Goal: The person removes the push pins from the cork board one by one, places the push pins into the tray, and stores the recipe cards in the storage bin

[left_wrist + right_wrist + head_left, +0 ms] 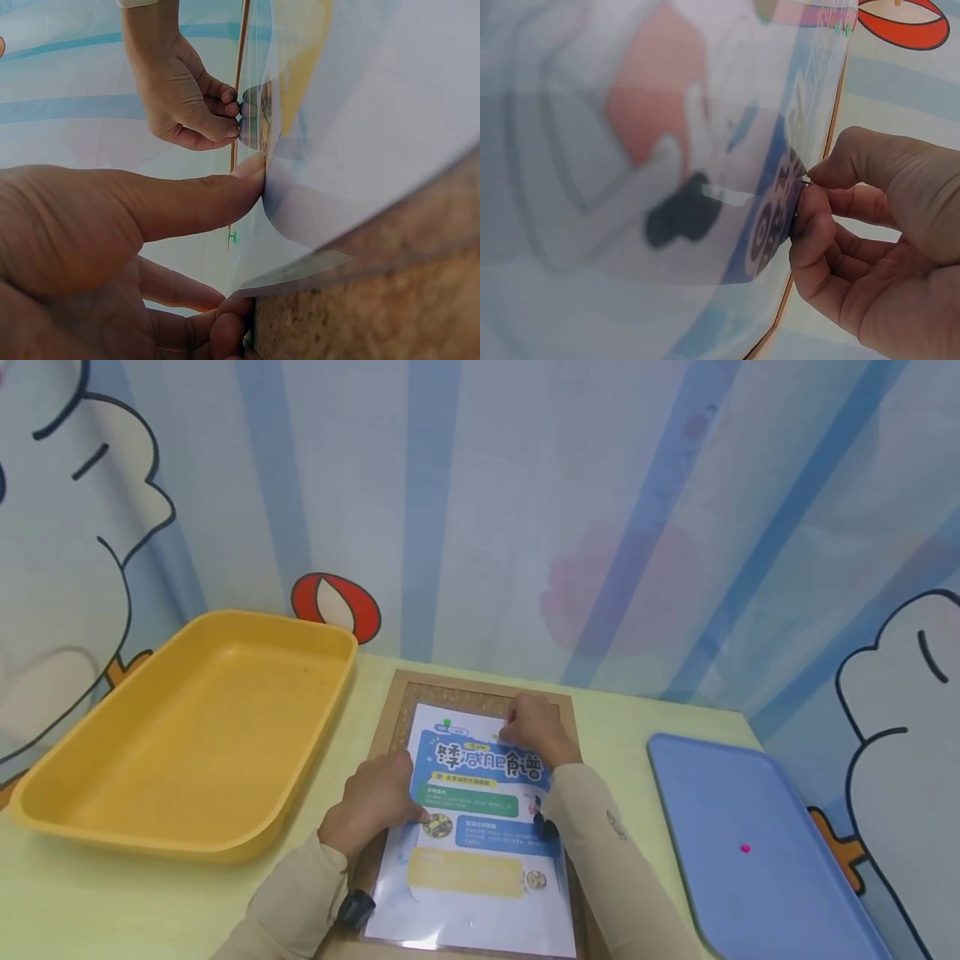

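A laminated printed sheet (pixel 480 860) lies over a framed corkboard (pixel 480 696). A green pushpin (pixel 447 722) stands at its upper left corner. Near the upper right corner, my right hand (pixel 534 727) pinches a small pushpin between thumb and forefinger; only its thin metal tip (pixel 805 180) shows, right at the sheet, and the head is hidden by the fingers. My left hand (pixel 378 793) rests at the sheet's left edge. Its extended thumb (pixel 202 199) presses on the sheet's face, while the other fingertips (pixel 229 334) sit against the edge by the cork.
To the left stands a deep yellow tray (pixel 217 727). A blue tray (pixel 765 802) lies on the right, with one pink pushpin (pixel 745 849) on it. The pale yellow tabletop (pixel 622 727) meets a printed curtain (pixel 487 527) behind the board.
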Available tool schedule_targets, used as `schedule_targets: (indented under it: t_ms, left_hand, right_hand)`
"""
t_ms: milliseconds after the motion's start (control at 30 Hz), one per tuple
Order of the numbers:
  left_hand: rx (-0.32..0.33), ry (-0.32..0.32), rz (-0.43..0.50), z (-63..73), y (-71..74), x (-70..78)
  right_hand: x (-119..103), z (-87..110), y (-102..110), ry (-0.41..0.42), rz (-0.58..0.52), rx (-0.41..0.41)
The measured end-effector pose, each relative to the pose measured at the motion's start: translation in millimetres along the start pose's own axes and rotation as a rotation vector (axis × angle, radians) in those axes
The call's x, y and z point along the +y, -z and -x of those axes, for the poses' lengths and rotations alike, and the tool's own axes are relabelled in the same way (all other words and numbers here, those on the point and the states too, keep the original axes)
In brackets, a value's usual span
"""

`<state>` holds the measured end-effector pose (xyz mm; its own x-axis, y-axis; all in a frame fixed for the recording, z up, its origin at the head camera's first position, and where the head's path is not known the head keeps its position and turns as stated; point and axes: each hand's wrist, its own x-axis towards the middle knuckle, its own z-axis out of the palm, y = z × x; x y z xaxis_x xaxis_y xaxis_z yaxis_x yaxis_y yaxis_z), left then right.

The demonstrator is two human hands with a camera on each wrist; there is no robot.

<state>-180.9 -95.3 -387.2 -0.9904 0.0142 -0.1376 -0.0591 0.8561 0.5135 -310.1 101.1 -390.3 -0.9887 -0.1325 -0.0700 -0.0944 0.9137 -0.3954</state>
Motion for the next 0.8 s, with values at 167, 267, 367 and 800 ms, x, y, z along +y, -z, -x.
schedule_targets:
  t_ms: [167,267,367,800]
  left_hand:
    - [-0.004,0.003,0.002,-0.6,0.4,-0.5]
    - [-0.008,0.006,0.002,-0.6,1.1,-0.1]
    - [-0.014,0.008,0.002,-0.6,1.5,0.1]
    - [-0.022,0.016,-0.002,-0.1,4.6,1.8]
  right_hand:
    - [2.6,-2.4,-0.7,-0.026,-0.032,-0.023]
    - [4.3,-4.5,0.6,-0.032,-0.047,-0.04]
    - [5.3,-5.9,2.8,-0.045,-0.055,-0.061]
    - [7.0,-11.6,9.6,-0.099,-0.115,-0.121]
